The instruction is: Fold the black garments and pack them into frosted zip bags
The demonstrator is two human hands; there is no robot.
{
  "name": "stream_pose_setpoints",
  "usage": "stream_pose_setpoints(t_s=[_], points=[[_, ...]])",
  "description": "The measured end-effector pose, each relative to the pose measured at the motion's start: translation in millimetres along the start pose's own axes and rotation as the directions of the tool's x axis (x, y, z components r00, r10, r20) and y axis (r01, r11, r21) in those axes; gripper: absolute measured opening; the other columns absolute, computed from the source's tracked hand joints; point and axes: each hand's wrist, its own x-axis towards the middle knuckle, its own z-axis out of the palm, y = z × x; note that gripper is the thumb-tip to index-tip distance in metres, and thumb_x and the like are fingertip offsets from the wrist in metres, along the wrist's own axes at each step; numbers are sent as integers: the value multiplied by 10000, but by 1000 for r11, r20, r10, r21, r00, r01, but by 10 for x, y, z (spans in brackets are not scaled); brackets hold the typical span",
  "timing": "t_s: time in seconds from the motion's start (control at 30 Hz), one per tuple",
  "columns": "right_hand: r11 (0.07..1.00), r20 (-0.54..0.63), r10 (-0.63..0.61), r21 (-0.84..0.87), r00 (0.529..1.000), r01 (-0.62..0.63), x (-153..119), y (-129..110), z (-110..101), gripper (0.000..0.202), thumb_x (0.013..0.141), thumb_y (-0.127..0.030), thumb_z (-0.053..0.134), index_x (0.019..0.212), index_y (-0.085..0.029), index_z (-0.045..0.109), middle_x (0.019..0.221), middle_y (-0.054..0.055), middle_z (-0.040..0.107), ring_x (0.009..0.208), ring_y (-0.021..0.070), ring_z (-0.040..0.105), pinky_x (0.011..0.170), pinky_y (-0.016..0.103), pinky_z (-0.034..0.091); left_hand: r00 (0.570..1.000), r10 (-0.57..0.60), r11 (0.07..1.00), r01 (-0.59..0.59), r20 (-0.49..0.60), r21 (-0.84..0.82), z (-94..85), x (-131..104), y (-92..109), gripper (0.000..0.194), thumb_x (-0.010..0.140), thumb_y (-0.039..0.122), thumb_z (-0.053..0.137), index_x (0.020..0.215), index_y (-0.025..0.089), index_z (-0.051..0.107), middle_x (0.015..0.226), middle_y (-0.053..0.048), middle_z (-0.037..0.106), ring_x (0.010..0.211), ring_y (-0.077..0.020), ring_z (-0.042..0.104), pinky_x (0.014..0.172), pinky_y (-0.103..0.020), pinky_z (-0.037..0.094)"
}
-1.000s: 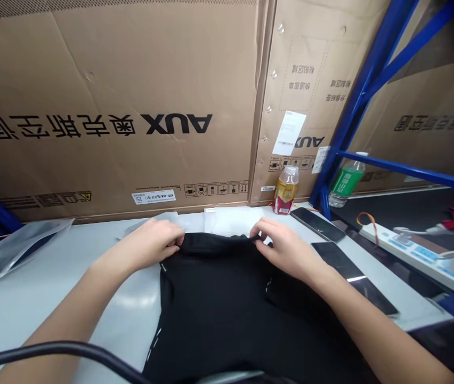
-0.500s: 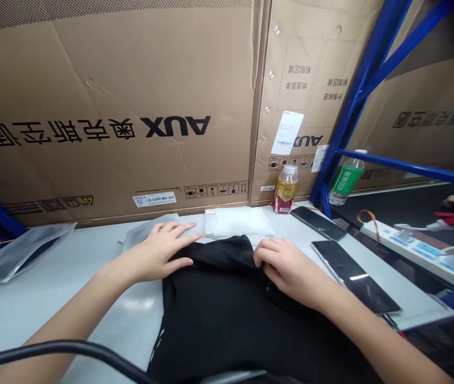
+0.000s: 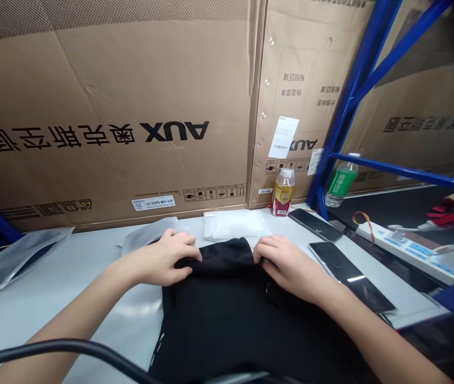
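Observation:
A piece of black clothing (image 3: 215,320) lies spread over the white table in front of me, with a folded band along its far edge; which garment it is I cannot tell. At the far left corner of that fold, my left hand (image 3: 171,258) has its fingers curled over the cloth, thumb beneath them. My right hand (image 3: 286,264) pinches the opposite corner, its fingertips partly hidden. Small white marks run down the cloth's left side. Just beyond the fold rests a stack of clear plastic bags (image 3: 233,224).
Large cardboard boxes (image 3: 111,80) wall off the back. Two phones (image 3: 353,277) and a red-and-yellow bottle (image 3: 282,193) stand or lie at right, near a blue rack post (image 3: 342,117) and a power strip (image 3: 411,250). A plastic bag (image 3: 19,256) lies far left; a black cable (image 3: 51,346) crosses the front.
The fingers of my left hand, spread out before, have curled in on the cloth's far left corner. My right hand keeps its pinch. The camera view has shifted slightly.

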Motion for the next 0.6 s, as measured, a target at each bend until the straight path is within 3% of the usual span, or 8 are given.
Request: stream_pose_setpoints(t_s=[0.1, 0.17, 0.27, 0.33, 0.4, 0.47, 0.53, 0.6], points=[[1000, 6, -2, -8, 1000, 2, -6, -13, -7, 295, 911, 30, 480, 969, -247, 562, 973, 11, 678, 955, 215, 629, 859, 359, 466, 999, 6, 999, -7, -35, -40, -20, -53, 45, 140, 817, 208, 647, 955, 235, 640, 1302, -54, 646, 1217, -332, 530, 930, -377, 482], [1000, 6, 3, -19, 1000, -3, -8, -13, -12, 299, 907, 32, 481, 969, -248, 567, 980, 13, 678, 952, 219, 628, 861, 364, 468, 1000, -4, 995, 3, -15, -104, -53, -95, 66, 162, 835, 224, 652, 989, 238, 600, 1283, -49, 673, 1184, -303, 573, 873, -332, 494], [999, 2, 20, -34, 1000, -20, -23, -2, -14, 285, 916, 18, 493, 975, -247, 577, 997, 17, 676, 939, 219, 628, 858, 370, 473, 1000, -20, 991, 17, -17, -131, -58, -152, 68, 244, 942, 287, 626, 1180, 265, 578, 1104, -22, 715, 962, -237, 652, 741, -292, 471], [998, -4, 36, -41, 999, -36, -48, -5, -4, 270, 938, 2, 491, 1001, -243, 586, 1021, 27, 679, 940, 222, 625, 852, 378, 476, 989, 4, 1000, -5, -150, -4, 17, -196, 67, 224, 975, 205, 571, 1192, 254, 589, 1054, -26, 704, 908, -227, 650, 737, -304, 443], [997, 4, 42, -58, 999, -42, -86, -34, 17, 271, 951, -4, 481, 1016, -238, 599, 1032, 38, 680, 949, 233, 621, 848, 393, 478, 956, 68, 978, -9, -285, 206, 154, -261, 90, 273, 956, 46, 463, 1082, 227, 625, 965, -42, 676, 849, -230, 621, 726, -328, 405], [997, 56, 27, -76, 998, -23, -133, -95, 32, 277, 951, -4, 484, 1012, -236, 623, 1029, 44, 686, 964, 244, 623, 852, 407, 489, 938, 149, 933, -28, -314, 359, 303, -362, 148, 358, 915, -47, 393, 943, 214, 637, 856, -45, 639, 775, -228, 585, 707, -346, 376], [998, 127, 12, -69, 992, -3, -197, -179, 16, 268, 966, -23, 498, 1012, -238, 653, 1043, 50, 699, 988, 249, 635, 866, 415, 517, 940, 187, 920, -65, -286, 387, 409, -501, 231, 334, 948, -7, 426, 922, 222, 668, 809, -36, 637, 728, -222, 573, 693, -351, 380], [999, 150, 24, -37, 988, -18, -305, -259, -48, 241, 1008, -91, 525, 1088, -254, 683, 1131, 60, 716, 1069, 258, 650, 921, 429, 550, 930, 185, 935, -66, -319, 348, 465, -672, 319, 244, 1007, 130, 515, 1066, 246, 721, 893, -36, 703, 768, -226, 615, 716, -352, 429]])
